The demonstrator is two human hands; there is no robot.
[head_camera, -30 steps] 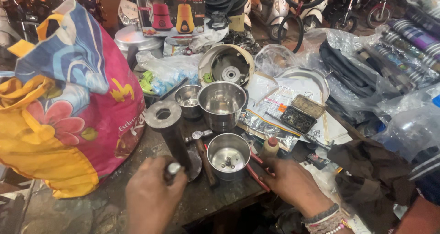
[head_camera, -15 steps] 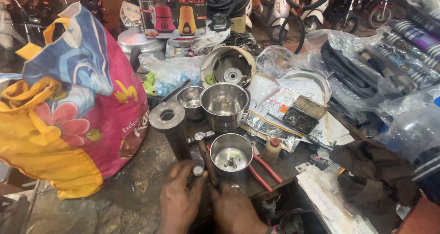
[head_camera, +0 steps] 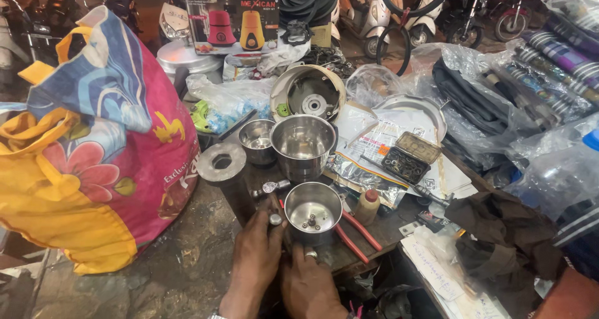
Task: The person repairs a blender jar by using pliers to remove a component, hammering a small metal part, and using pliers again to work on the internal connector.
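Note:
A small steel mixer jar (head_camera: pixel 312 210) stands open-mouthed at the near edge of the workbench, a blade nut showing in its bottom. My left hand (head_camera: pixel 257 260) is closed around a short tool with a round metal end (head_camera: pixel 274 219), held against the jar's left side. My right hand (head_camera: pixel 309 288), with a ring on one finger, grips the jar's near lower wall. The two hands touch each other below the jar. Red-handled pliers (head_camera: pixel 359 233) lie just right of the jar.
Behind stand a larger steel jar (head_camera: pixel 304 141), a smaller steel cup (head_camera: pixel 257 138) and a flanged metal pipe (head_camera: pixel 223 166). A bright cloth bag (head_camera: pixel 93 144) fills the left. A small red-capped bottle (head_camera: pixel 368 205), a washer tray (head_camera: pixel 409 157), papers and plastic-wrapped goods crowd the right.
Both hands have closed in on the small jar: the left moved right with its tool, the right came left from beside the pliers onto the jar.

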